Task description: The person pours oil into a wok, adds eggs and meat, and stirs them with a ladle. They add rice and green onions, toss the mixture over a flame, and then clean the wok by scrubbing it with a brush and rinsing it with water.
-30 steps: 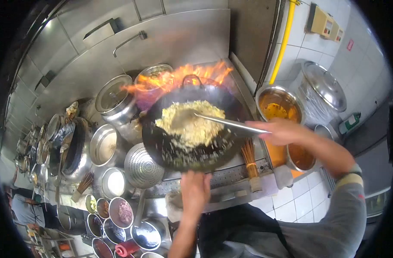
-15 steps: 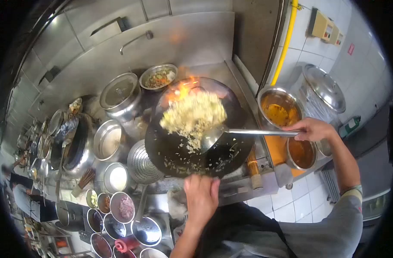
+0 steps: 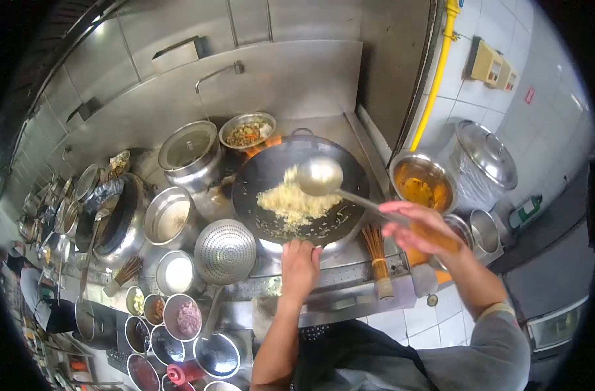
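A large black wok (image 3: 258, 215) sits on the stove with yellowish rice-like food (image 3: 297, 203) in its middle. My left hand (image 3: 300, 268) is closed at the wok's near edge, its fingers wrapped round something at the rim. A long-handled metal ladle (image 3: 320, 176) is over the food, its rounded underside facing up. The ladle's handle runs down right to my right hand (image 3: 422, 229), which holds it near the wooden end with some fingers stretched out.
Left of the wok are a perforated strainer (image 3: 225, 252), a lidded pot (image 3: 188, 147) and several ingredient bowls. A bowl of orange liquid (image 3: 422, 184) and a bamboo brush (image 3: 378, 264) lie right. Behind are a vegetable bowl (image 3: 247, 131) and a tap (image 3: 218, 76). A person (image 3: 33, 290) is far left.
The tossed food has dropped back into the wok, and the large flames have shrunk. The ladle has turned over and lifted. My right hand has moved left and down.
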`<state>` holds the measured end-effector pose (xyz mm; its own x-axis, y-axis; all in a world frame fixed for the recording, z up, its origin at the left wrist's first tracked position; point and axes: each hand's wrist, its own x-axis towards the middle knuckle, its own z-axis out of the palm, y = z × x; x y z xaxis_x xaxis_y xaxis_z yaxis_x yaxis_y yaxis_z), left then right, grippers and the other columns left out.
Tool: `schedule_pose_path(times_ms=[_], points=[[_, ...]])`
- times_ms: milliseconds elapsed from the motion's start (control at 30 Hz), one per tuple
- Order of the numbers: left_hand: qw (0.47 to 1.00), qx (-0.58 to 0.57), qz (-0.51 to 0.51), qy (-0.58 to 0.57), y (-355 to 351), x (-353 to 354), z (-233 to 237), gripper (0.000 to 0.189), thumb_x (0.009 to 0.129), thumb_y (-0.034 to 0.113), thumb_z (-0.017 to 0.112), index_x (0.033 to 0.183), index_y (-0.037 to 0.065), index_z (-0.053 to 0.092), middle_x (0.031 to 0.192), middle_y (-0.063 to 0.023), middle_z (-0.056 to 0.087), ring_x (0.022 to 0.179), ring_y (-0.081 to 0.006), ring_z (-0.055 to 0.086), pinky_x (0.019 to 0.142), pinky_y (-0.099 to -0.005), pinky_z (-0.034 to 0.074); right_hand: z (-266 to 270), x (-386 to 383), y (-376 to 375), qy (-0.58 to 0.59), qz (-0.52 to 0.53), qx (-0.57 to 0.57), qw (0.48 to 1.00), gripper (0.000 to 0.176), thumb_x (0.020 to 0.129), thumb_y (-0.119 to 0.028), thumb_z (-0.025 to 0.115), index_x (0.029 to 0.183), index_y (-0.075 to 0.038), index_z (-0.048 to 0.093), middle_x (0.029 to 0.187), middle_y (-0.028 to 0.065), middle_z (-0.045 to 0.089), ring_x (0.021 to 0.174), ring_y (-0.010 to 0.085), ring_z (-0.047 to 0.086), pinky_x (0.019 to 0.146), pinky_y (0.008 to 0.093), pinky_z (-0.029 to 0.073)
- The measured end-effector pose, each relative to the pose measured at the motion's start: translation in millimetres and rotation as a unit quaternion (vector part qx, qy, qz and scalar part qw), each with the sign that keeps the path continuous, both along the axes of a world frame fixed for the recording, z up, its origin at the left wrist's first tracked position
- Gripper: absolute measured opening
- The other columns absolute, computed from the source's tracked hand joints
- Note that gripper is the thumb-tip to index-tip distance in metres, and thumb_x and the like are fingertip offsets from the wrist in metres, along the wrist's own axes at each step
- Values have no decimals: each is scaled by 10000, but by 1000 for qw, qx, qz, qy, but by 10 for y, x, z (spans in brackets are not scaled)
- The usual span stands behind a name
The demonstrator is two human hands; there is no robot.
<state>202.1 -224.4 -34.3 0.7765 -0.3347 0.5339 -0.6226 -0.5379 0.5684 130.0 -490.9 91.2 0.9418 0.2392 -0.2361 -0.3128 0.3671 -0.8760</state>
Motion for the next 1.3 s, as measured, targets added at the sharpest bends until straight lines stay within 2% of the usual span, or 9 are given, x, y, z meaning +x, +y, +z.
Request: schedule_pose_path(times_ms=[133,200,233,267,533,633,733,933,1300], points=[[999,12,30,1,-94,82,-199,101,797,128,640,812,39,595,825,-146,538,811,-349,494,701,-449,400,-310,633,223,-185,-151,-27,971,340,917,-273,553,1162,-37,540,836,69,596,801,172,598,696,317,499],[999,21,32,9,-93,90,-183,100,798,131,642,814,44,596,830,-140,538,814,-345,494,704,-446,400,-399,1207,370,-380,-274,-356,809,282,907,-335,582,947,-56,573,785,35,565,791,143,565,666,285,466],[999,28,29,12,-91,69,-168,99,799,134,644,817,49,597,835,-134,539,817,-340,493,706,-443,400,-362,1578,311,-307,-330,-418,789,307,916,-347,574,764,-85,524,726,5,525,714,115,526,640,279,434],[999,34,28,22,-88,43,-151,99,799,134,644,817,49,597,835,-134,539,817,-340,493,706,-443,400,22,1749,650,-329,-434,-175,820,361,908,-362,583,675,-106,481,609,-14,467,578,109,492,547,268,409],[998,31,39,33,-74,-15,-26,91,786,98,648,835,44,592,828,-131,531,810,-335,480,717,-419,388,263,2542,781,-292,-236,-45,926,374,881,-271,599,598,-122,405,482,-36,337,368,96,309,358,270,275],[998,32,37,45,-55,-18,-36,95,787,98,650,834,42,590,829,-131,529,812,-334,478,717,-417,387,591,2460,757,-347,-282,-55,893,357,882,-240,586,601,-120,400,478,-35,324,372,88,312,358,278,281],[999,31,31,29,-58,-7,-55,104,790,121,654,824,47,590,826,-125,531,805,-329,483,709,-419,388,65,2712,706,-309,-279,-43,908,358,882,-228,584,595,-119,400,478,-38,323,379,88,320,358,283,279],[997,38,43,47,-79,-36,-14,114,788,130,659,812,46,585,813,-122,527,787,-329,483,692,-420,389,769,2375,555,-317,-243,-37,916,380,866,-248,619,579,-157,388,475,-61,320,365,79,287,372,264,252],[999,27,21,21,-76,21,-15,118,774,108,672,805,38,582,798,-132,523,767,-334,485,678,-425,387,306,2008,825,-303,-209,-41,929,335,881,-233,609,647,-123,396,470,-42,315,356,81,278,354,264,258]])
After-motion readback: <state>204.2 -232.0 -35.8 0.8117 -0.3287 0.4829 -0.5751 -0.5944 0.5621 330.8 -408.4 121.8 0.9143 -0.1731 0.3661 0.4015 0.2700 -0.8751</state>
